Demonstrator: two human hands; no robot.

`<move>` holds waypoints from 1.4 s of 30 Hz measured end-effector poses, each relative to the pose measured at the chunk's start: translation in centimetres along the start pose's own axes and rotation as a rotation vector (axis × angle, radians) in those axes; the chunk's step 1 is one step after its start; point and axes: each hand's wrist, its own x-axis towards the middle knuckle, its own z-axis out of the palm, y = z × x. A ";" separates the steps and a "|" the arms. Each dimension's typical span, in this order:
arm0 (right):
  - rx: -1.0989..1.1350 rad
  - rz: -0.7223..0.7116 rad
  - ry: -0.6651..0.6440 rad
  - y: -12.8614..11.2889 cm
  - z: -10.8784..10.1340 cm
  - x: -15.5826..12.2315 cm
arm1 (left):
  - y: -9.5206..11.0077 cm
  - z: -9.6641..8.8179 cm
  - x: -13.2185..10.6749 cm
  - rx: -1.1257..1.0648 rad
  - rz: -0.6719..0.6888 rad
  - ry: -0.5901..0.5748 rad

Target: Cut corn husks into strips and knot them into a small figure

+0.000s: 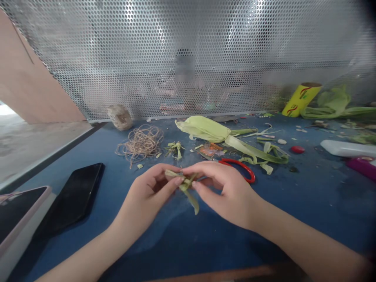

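Note:
Between my two hands is a knotted strip of pale green corn husk (185, 184), with one loose end hanging down. My left hand (149, 188) pinches it from the left with thumb and forefinger. From the other side, my right hand (225, 190) grips it the same way, its fingertips close to the left ones. Red-handled scissors (249, 174) lie just behind my right hand, their blades partly hidden. Beyond my hands rest a small knotted husk piece (176, 149) and a larger corn husk (205, 128) with long strips trailing right.
A tangle of twine (141, 143) lies left of centre, near a wrapped roll (120, 116). Two phones, one black (73, 196), are at the left. Rightward are a yellow tube (302, 98), more husks (335, 103) and a white object (346, 149). Perforated metal (132, 58) borders the back.

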 end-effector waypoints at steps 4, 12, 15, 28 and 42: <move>-0.078 -0.022 -0.024 0.4 -0.6 0.3 | -0.1 -0.4 0.2 -0.025 -0.002 -0.002; -0.429 -0.266 -0.034 0.4 -0.2 -0.4 | -0.1 0.3 -0.6 0.038 0.033 -0.023; -0.474 -0.274 -0.033 0.5 0.0 -0.8 | 0.0 0.5 -0.5 0.032 -0.002 -0.068; -0.503 -0.244 -0.045 0.6 -1.3 -0.9 | -0.7 -0.3 -0.3 -0.041 -0.015 -0.099; -0.240 0.069 0.019 1.2 -0.6 -0.1 | 0.2 -0.5 -0.2 -0.215 -0.073 -0.076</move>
